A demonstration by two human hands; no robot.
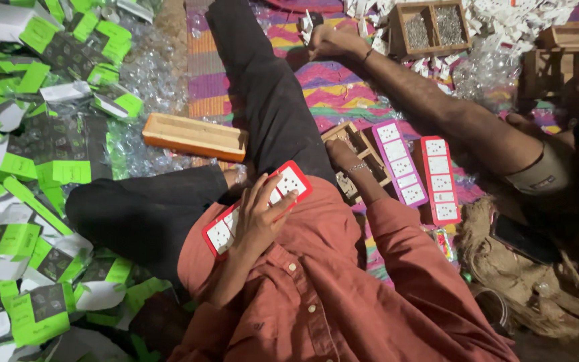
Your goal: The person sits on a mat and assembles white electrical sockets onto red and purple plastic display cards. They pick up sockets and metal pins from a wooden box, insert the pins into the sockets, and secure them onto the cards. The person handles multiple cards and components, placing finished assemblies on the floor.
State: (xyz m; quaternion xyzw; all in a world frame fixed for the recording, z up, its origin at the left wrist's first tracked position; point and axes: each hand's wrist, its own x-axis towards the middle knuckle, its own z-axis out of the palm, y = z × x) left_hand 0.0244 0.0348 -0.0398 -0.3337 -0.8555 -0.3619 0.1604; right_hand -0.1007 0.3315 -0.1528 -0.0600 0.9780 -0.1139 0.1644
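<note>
My left hand [259, 218] grips a red socket strip [291, 179] with white socket plates and holds it across my lap, over my rust-red shirt and black trousers. My right hand [341, 155] reaches forward into a small wooden compartment tray [363, 151] on the mat; its fingers are down in the tray, and whether they hold anything is hidden. Just right of the tray lie a purple socket strip [397, 164] and another red socket strip [439, 179], side by side.
Another person's arm [423, 94] stretches from the right toward white parts at the top. A wooden box [194, 136] lies left of my knee. Green-and-white cartons [41, 167] pile up on the left. A screw tray [430, 27] stands at the back, a jute sack [524, 288] lies on the right.
</note>
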